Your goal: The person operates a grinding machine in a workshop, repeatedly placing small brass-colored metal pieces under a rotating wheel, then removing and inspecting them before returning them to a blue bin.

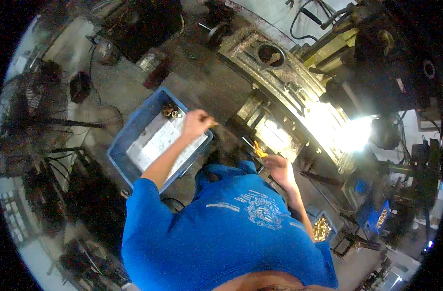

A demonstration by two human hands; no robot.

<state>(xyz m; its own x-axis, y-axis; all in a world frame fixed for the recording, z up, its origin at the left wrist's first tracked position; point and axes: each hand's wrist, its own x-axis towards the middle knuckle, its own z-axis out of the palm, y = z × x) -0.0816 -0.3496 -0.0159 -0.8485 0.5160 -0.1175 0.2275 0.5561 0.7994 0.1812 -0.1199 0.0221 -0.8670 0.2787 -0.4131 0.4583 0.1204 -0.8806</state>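
The left hand (197, 122) is closed on a small brass-coloured part (213, 124), of which only a tip shows past the fingers, toward the machine side. The hand is held just above the near rim of a blue plastic crate (126, 140), lined w/ a sheet of printed paper (159, 145). A small cluster of similar short brass pieces (171, 111) lies in the crate's far corner, just beyond the left hand.

The right hand (278, 167) is curled at the edge of a grimy machine bed (279, 82), w/ an orange-tipped item (258, 150) touching or just beside its fingers; whether it is gripped can't be told. A bin of more brass parts (321, 229) sits near the right elbow, low and to the outside.

Handling, as judged: the part is prob. solid metal, so stiff, dense for its size, not fragile. Surfaces are likely machined smooth and maybe oily, given the dirty machine, so slip is to be expected. A pinch across the body between thumb and two fingertips is best suited, approx. mid-length; ends may carry burrs or threads and are better avoided. Round pieces would roll on the paper if set down on their side.
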